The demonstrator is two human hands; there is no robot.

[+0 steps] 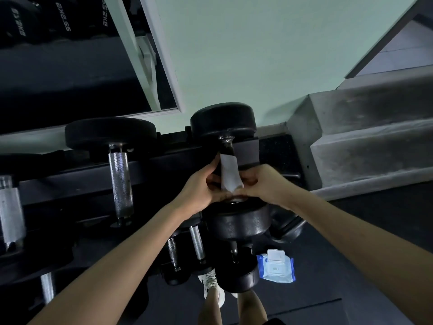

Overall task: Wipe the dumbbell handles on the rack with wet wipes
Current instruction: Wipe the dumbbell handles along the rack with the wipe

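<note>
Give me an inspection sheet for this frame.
Surface: black rack holding dumbbells; dark floor.
Job's things: white wipe wrapped on the handle of one dumbbell; neighbouring handle bare.
Clutter: blue wipes pack on the floor, flap up.
Hands: left hand and right hand both hold the wipe at the handle.
Cables: nothing seen.
Surroundings: mirror, pale wall, concrete steps to the right.

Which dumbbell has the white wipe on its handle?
The top row's rightmost dumbbell: the wipe covers its handle, held by the left hand and right hand. The neighbouring dumbbell shows a bare silver handle.
</note>
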